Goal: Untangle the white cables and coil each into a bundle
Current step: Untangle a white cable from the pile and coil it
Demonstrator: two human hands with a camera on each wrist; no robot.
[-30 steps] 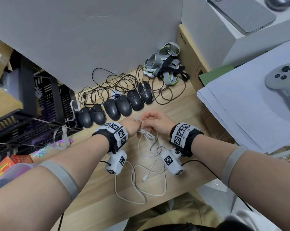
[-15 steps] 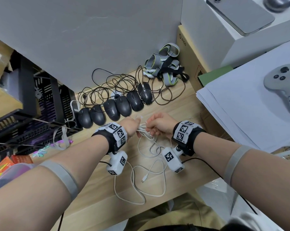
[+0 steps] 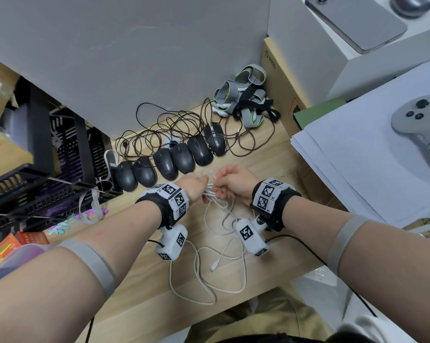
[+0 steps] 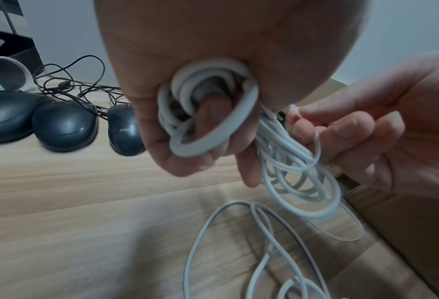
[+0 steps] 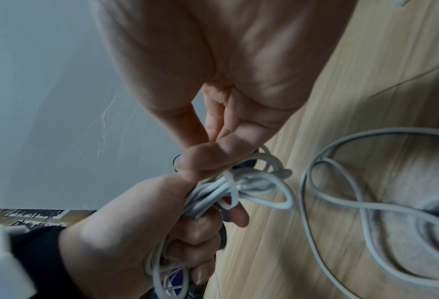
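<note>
White cables hang between my hands above the wooden desk. My left hand (image 3: 196, 185) grips a coiled white bundle (image 4: 208, 113) in its curled fingers, and that hand shows again in the right wrist view (image 5: 146, 226). My right hand (image 3: 230, 180) pinches white strands (image 5: 241, 182) just beside the bundle; in the left wrist view the right hand (image 4: 346, 129) holds a thin strand. Loose white cable (image 3: 209, 278) trails down in tangled loops on the desk, with a connector end (image 3: 215, 264) lying free among them.
A row of black mice (image 3: 169, 163) with dark tangled cords (image 3: 159, 127) lies just beyond my hands. Grey straps (image 3: 243, 100) sit at the back. A paper stack (image 3: 357, 154) with a grey controller (image 3: 421, 129), and boxes, crowd the right. A black rack (image 3: 48, 169) stands left.
My hands stay together at the cable bunch, having shifted slightly. The right hand's pinch has moved a little along the strands; the loose loops on the desk lie almost as before.
</note>
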